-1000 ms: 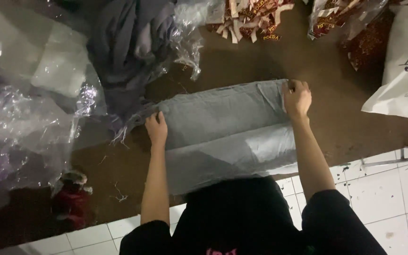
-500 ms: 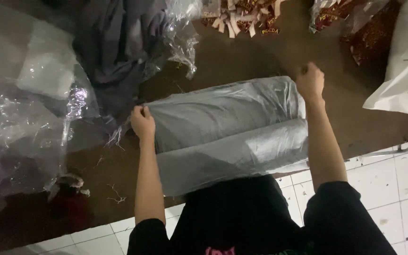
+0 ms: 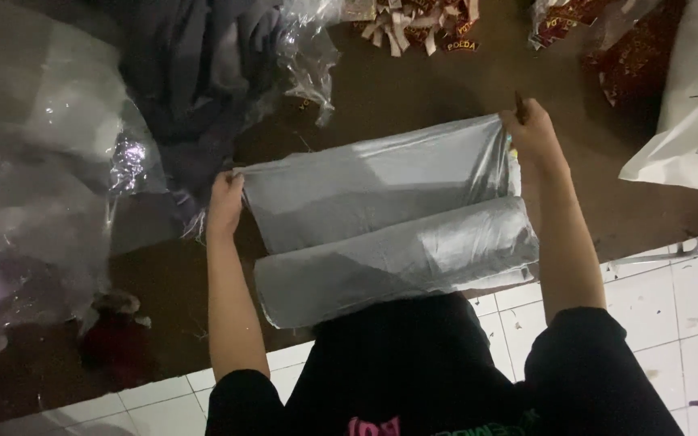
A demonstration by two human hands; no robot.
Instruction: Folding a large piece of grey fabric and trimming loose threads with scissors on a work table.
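Note:
A folded grey garment inside a clear plastic bag (image 3: 381, 218) lies on the brown table (image 3: 414, 89) in front of me, its near half rolled up toward me. My left hand (image 3: 224, 202) grips the bag's left edge. My right hand (image 3: 531, 133) pinches the bag's far right corner. Both arms reach out from black sleeves.
A heap of dark grey cloth (image 3: 195, 73) and crumpled clear plastic (image 3: 34, 161) fills the left of the table. Small paper tags (image 3: 414, 28) and red packets (image 3: 632, 56) lie at the back. A white bag (image 3: 688, 121) sits at right. A white tiled floor (image 3: 688, 323) runs below the table edge.
The bagged garment's near half has curled into a roll toward me. Both hands stay on its two ends, and the view has shifted a little.

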